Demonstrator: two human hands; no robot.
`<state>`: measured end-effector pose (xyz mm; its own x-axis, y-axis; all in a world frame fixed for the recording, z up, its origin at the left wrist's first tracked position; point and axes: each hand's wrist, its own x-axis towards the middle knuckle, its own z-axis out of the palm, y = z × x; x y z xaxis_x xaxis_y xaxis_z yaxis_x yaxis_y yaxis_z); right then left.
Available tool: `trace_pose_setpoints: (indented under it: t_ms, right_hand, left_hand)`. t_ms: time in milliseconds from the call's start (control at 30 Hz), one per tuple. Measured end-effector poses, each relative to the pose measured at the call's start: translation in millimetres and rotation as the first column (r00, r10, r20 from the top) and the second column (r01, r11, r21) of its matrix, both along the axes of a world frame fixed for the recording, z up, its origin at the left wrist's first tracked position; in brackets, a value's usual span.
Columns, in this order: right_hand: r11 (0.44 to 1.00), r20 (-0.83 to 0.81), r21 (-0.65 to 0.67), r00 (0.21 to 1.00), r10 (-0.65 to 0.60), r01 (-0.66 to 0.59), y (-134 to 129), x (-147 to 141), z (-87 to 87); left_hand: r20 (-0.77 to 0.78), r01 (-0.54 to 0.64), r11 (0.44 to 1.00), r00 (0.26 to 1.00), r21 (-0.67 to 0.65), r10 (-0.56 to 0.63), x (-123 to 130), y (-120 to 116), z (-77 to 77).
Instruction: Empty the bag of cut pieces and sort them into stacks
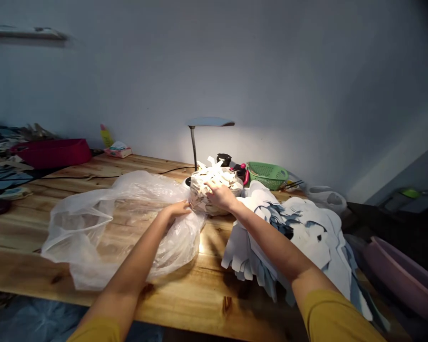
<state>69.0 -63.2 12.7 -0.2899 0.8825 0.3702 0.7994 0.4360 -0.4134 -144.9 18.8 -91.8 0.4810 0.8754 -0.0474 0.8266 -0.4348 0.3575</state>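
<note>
A large clear plastic bag (89, 213) lies spread and crumpled on the wooden table. My left hand (180, 209) is closed on its right side, beside a bundle of pale cut pieces (214, 178) under the lamp. That bundle looks wrapped in see-through plastic, with strips sticking out at the top. My right hand (221, 195) reaches onto the bundle's front, its fingers bent against the plastic and the pieces. Below my right forearm a big heap of white and blue-grey cut pieces (314, 237) hangs over the table's right side.
A desk lamp (212, 122) stands behind the bundle, its cord running left. Along the back are a green basket (267, 175), a tissue box (118, 151) and a red basin (57, 153). A pink tub (403, 275) stands at right, past the wooden table's (199, 304) edge.
</note>
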Motion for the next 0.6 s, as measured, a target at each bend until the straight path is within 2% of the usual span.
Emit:
trace_pose_setpoints:
  t_ms: [133,200,267,367,433,533,600]
  right_hand:
    - [0.999,0.056,0.041,0.998,0.033,-0.035,-39.5,50.9,24.0]
    - [0.997,0.092,0.042,0.993,-0.07,0.066,-64.3,91.5,33.2]
    - [0.972,0.165,0.074,0.959,-0.231,0.221,-92.4,137.7,33.8]
    - [0.92,0.212,0.127,0.896,-0.39,0.371,-141.2,204.1,19.2]
    - [0.876,0.198,0.155,0.854,-0.48,0.457,-176.2,237.4,4.6]
    - [0.804,0.116,0.185,0.8,-0.589,0.565,-222.4,260.1,-16.3]
    - [0.782,0.031,0.192,0.793,-0.609,0.593,-242.7,254.9,-28.1]
  left_hand:
    - [-0.026,0.053,0.998,0.998,-0.024,-0.053,-27.4,-17.0,21.6]
    - [0.006,0.094,0.995,0.996,0.032,-0.094,-26.8,-39.1,31.4]
    - [0.105,0.171,0.977,0.977,0.124,-0.184,-15.4,-67.3,40.2]
    - [0.236,0.265,0.942,0.921,0.206,-0.311,15.3,-108.0,48.5]
    - [0.285,0.304,0.923,0.887,0.234,-0.364,39.2,-126.6,49.3]
    - [0.348,0.305,0.903,0.847,0.302,-0.402,75.7,-139.0,43.5]
    - [0.384,0.265,0.902,0.836,0.342,-0.392,99.6,-141.6,37.9]
